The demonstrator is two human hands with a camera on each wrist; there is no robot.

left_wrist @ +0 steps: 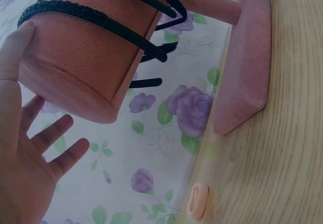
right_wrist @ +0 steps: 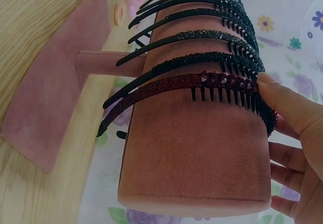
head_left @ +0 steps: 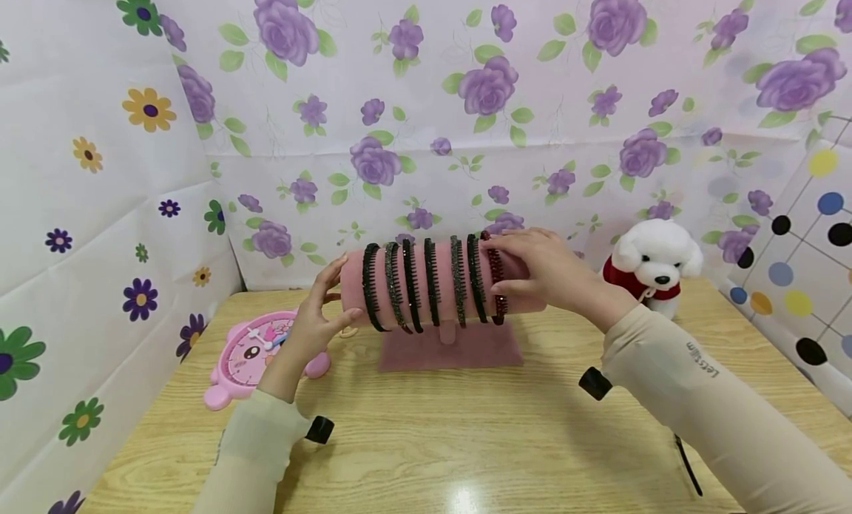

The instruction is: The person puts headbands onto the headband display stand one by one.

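A pink plush-covered headband stand (head_left: 452,355) stands on the wooden table, its padded roll lying crosswise above a flat base. Several dark toothed headbands (head_left: 433,285), some set with glitter, ring the roll side by side. At the right end sits a dark red beaded headband (right_wrist: 171,85). My right hand (head_left: 552,270) pinches this red headband, thumb on its toothed side and fingers reaching behind the roll. My left hand (head_left: 313,329) holds the roll's left end between thumb and index finger, while its other fingers (left_wrist: 75,156) spread apart beyond the end.
A pink cartoon clock (head_left: 249,355) lies on the table at the left. At the back right sits a white plush dog (head_left: 655,259) in red. A small peach hair tie (left_wrist: 198,201) lies near the base. Flowered cloth (head_left: 426,122) hangs behind.
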